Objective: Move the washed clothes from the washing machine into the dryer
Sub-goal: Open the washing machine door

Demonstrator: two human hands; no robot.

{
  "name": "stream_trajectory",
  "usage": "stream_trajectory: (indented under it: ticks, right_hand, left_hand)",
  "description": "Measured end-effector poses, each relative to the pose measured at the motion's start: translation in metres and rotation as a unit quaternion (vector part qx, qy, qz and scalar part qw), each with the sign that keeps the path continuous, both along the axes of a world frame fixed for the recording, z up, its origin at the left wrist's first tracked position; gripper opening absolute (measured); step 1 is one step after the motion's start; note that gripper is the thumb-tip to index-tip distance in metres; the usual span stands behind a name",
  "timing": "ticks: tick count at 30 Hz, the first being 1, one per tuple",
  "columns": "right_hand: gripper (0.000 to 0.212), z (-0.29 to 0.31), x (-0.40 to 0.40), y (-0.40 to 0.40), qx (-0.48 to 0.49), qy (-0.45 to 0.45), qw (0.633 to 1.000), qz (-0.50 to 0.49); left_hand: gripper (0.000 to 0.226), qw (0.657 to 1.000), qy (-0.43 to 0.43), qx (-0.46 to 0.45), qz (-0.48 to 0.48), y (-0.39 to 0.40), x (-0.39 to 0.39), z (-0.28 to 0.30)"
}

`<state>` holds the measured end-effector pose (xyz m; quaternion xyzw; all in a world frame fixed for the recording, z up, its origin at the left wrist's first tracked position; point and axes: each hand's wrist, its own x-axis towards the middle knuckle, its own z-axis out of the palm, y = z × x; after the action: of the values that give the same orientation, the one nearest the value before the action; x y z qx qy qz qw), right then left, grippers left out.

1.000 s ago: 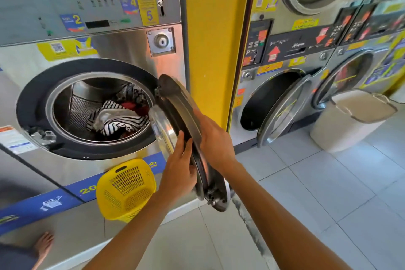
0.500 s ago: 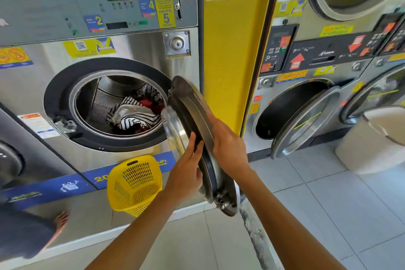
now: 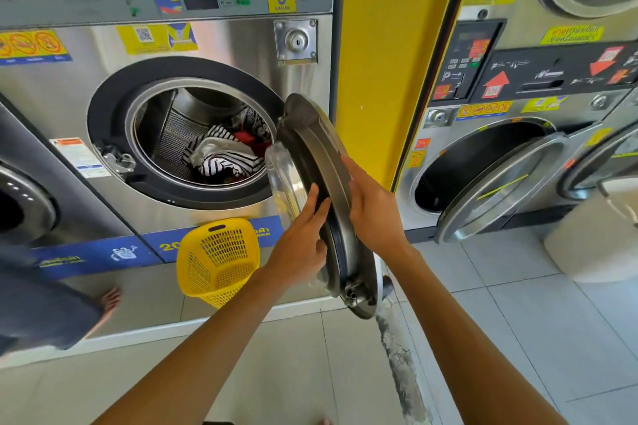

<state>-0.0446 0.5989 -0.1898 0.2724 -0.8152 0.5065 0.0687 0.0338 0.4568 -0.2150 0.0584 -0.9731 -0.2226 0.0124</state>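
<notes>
Since the earlier frames both hands sit a little farther down the washer door [image 3: 324, 190], and the view has drawn closer to the machines, while the door stands swung out much as it did. Left hand [image 3: 303, 245] lies against the door's inner side, fingers [image 3: 316, 207] straight and close together, flat on the dark seal beside the bulging glass, not curled round anything. Right hand [image 3: 374, 207] presses its palm on the outer metal face just across the rim from the left fingers, fingers spread along the rim; whether they hook over the edge I cannot tell. Between the two hands the door is seen edge-on, its hinge end below the wrists near the floor. Just beyond the left fingertips, up and to the left, the washing machine [image 3: 214, 45] stands open, and the washed clothes [image 3: 224, 155] lie in the bottom of the drum: a black-and-white striped piece on top, something white folded in it, red cloth behind. Below the left hand a yellow basket [image 3: 217, 259] leans tilted against the machine's base. Beyond the right hand, past a yellow pillar [image 3: 390, 79], the dryer [image 3: 483, 162] has its door hanging open and its drum dark. Farther right stands a white bin [image 3: 593, 238]. Far left, a bare foot [image 3: 110, 300] of someone else rests on the step.
</notes>
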Motion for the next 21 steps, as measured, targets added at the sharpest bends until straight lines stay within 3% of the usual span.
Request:
stream_trajectory:
  ticks: [7,12,16,21]
  right_hand:
    - [0.051,0.016,0.000,-0.002,-0.008,-0.069,0.998,-0.015]
    - [0.045,0.037,0.004,-0.028,-0.030,0.025,0.997,-0.071]
    - [0.034,0.049,0.013,-0.068,-0.075,0.093,0.992,-0.050]
    - [0.029,0.037,0.016,-0.133,-0.039,0.112,0.992,0.038]
  left_hand:
    - [0.061,0.993,0.023,0.090,0.068,-0.021,0.005,0.030]
    - [0.056,0.986,0.054,0.089,0.127,-0.052,0.022,0.063]
    - [0.063,0.973,0.034,0.071,0.217,-0.102,0.036,0.064]
    - [0.062,0.957,0.029,0.088,0.274,-0.154,0.036,0.059]
